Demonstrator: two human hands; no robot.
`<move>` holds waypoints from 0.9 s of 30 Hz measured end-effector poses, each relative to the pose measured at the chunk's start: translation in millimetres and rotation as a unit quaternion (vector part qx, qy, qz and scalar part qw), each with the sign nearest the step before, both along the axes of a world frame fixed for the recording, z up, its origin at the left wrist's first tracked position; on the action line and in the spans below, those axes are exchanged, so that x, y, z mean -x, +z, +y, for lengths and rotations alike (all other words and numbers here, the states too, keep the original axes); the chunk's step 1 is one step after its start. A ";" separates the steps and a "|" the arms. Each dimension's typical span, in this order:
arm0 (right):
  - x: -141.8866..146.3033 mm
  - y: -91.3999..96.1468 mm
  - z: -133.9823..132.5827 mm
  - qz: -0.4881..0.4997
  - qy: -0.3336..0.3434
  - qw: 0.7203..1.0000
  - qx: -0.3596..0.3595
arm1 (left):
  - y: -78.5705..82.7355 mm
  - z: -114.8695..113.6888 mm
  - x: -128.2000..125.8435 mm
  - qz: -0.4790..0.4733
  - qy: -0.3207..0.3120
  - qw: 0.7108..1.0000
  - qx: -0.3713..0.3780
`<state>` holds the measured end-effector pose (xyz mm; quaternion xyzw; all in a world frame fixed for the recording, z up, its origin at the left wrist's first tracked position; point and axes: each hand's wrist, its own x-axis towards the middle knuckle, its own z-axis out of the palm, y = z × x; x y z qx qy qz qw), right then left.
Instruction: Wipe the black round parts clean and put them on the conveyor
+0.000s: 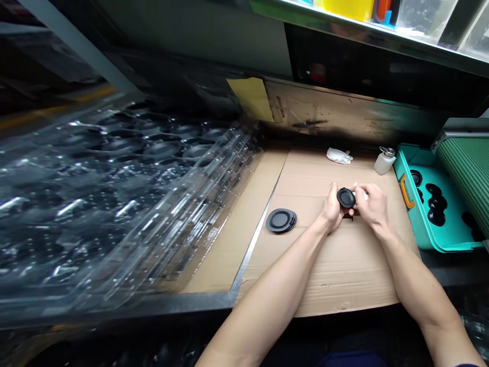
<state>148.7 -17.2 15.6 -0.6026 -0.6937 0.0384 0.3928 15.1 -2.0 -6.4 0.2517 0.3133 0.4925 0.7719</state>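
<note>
- Head view: my left hand (pixel 330 213) and right hand (pixel 373 206) clench a black disc (pixel 346 198) by its rim, above the middle of the cardboard sheet (pixel 344 275).
- It looks light and stiff; the rim seems the place to hold.
- A stack of discs (pixel 280 220) lies near the sheet's left edge.

**No legible writing**

The marks on the metal panel (pixel 313 109) are too blurred to read, the yellow paper (pixel 250 99) shows no legible text, and the white bottle (pixel 384 162) has no readable label.
</note>
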 end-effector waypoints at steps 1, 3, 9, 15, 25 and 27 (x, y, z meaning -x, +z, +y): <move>-5.8 1.1 2.2 0.021 -0.026 0.999 -0.012 | 2.5 1.6 1.8 -0.016 -0.008 1.000 0.015; -16.4 3.5 6.7 0.051 -0.068 0.996 -0.025 | 6.2 5.6 6.4 -0.039 -0.011 0.998 0.040; -33.5 17.2 14.3 0.110 -0.123 0.986 0.002 | 9.1 12.8 15.4 -0.072 -0.025 0.993 0.089; -68.1 54.7 49.6 0.010 -0.239 0.971 -0.005 | 2.1 5.4 -1.5 -0.039 -0.059 0.997 0.040; -95.9 105.9 125.5 -0.155 -0.224 0.947 0.173 | -1.8 -1.0 -9.5 -0.059 -0.051 0.997 -0.019; -95.4 108.7 130.9 -0.155 -0.228 0.941 0.195 | 0.6 2.1 -6.3 -0.074 -0.039 0.997 -0.003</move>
